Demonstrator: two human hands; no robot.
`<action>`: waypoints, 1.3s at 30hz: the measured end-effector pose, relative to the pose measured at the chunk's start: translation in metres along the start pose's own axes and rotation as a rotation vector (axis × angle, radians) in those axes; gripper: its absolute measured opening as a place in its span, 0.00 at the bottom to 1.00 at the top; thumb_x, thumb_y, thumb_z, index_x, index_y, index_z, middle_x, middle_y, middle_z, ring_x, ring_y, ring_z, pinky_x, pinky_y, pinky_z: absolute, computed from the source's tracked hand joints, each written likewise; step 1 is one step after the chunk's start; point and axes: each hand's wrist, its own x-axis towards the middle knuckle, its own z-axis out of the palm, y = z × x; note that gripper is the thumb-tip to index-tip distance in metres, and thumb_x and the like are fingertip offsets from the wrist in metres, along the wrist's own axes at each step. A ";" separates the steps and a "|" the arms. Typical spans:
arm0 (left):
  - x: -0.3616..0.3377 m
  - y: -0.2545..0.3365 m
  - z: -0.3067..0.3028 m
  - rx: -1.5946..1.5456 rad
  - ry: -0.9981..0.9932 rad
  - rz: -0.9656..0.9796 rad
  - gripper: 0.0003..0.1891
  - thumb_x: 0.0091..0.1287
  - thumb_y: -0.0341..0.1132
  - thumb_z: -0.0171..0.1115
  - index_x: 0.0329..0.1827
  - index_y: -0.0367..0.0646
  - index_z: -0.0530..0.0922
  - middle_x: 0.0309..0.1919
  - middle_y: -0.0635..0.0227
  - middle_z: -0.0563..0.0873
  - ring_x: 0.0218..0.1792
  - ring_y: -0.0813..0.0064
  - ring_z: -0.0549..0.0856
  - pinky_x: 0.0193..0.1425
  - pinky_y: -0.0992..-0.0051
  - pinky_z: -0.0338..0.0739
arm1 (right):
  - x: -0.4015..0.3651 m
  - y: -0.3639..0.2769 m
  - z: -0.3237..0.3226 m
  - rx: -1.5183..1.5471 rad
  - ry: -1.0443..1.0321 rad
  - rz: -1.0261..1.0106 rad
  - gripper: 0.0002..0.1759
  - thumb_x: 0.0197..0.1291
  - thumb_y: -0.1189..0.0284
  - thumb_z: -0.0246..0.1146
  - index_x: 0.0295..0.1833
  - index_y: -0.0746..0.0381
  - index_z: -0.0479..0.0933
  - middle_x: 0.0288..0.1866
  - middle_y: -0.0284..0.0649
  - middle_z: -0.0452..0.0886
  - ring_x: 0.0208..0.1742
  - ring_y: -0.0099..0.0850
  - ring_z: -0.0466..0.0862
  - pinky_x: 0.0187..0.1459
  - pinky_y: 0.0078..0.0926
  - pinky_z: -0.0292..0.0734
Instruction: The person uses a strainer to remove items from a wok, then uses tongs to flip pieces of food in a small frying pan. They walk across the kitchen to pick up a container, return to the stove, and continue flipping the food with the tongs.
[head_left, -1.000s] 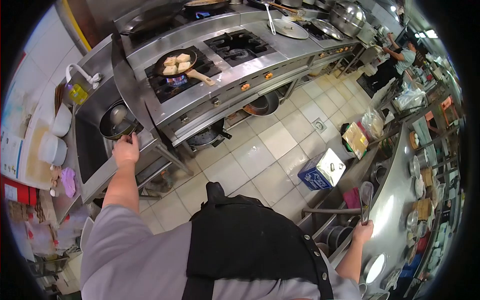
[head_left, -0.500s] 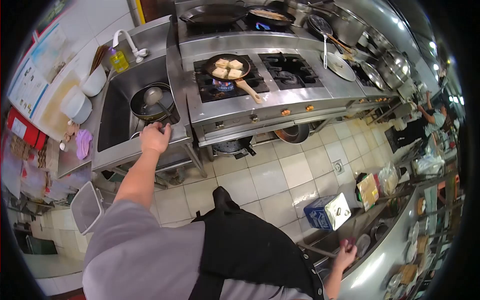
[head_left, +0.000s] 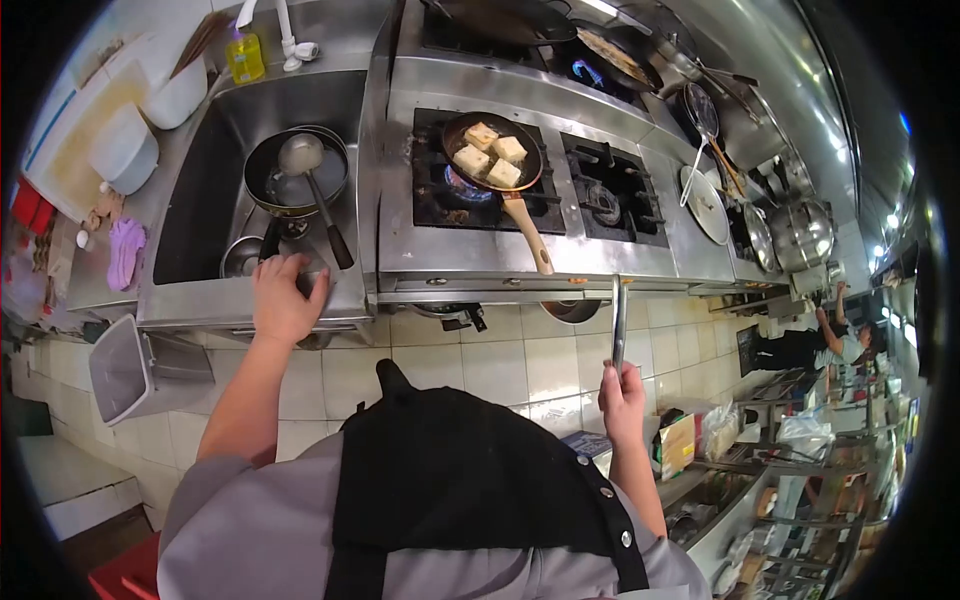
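Observation:
My left hand (head_left: 285,300) rests on the front rim of the steel sink (head_left: 205,305), fingers and thumb apart. Just beyond its fingertips is the black handle of a dark pan (head_left: 258,172) in the basin. A ladle (head_left: 300,155) lies across that pan, its black handle slanting toward me. My right hand (head_left: 624,400) is closed around slim metal tongs (head_left: 619,325), which point up toward the stove front. On the lit burner ahead, a frying pan (head_left: 525,140) with a wooden handle holds several browned tofu blocks (head_left: 471,158).
A second burner (head_left: 605,195) sits right of the frying pan. Behind, another pan (head_left: 615,55) stands near a flame. A grey bin (head_left: 125,370) is at the lower left. A person (head_left: 820,345) stands far right. Shelves (head_left: 720,520) run along my right side.
My right hand has come up from the right-hand counter and now holds the tongs before the stove. The view has turned; my left hand remains at the sink rim.

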 end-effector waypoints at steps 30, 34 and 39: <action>0.006 0.007 0.006 0.133 0.120 -0.249 0.12 0.65 0.40 0.69 0.44 0.41 0.83 0.45 0.59 0.86 0.50 0.53 0.82 0.59 0.60 0.73 | 0.337 -0.170 0.151 -1.340 -0.364 -0.524 0.32 0.66 0.52 0.65 0.68 0.61 0.77 0.59 0.53 0.85 0.61 0.48 0.84 0.62 0.45 0.79; 0.006 0.006 0.008 0.154 0.149 -0.254 0.13 0.65 0.40 0.69 0.45 0.41 0.83 0.45 0.58 0.86 0.51 0.53 0.81 0.61 0.60 0.73 | 0.344 -0.169 0.163 -1.406 -0.382 -0.532 0.32 0.68 0.52 0.63 0.70 0.62 0.75 0.62 0.53 0.83 0.63 0.47 0.83 0.63 0.45 0.79; 0.006 0.006 0.007 0.165 0.157 -0.252 0.13 0.66 0.41 0.69 0.45 0.41 0.83 0.45 0.58 0.85 0.52 0.53 0.81 0.61 0.60 0.73 | 0.347 -0.169 0.171 -1.463 -0.390 -0.582 0.30 0.68 0.53 0.63 0.68 0.61 0.76 0.60 0.51 0.85 0.61 0.47 0.84 0.61 0.44 0.80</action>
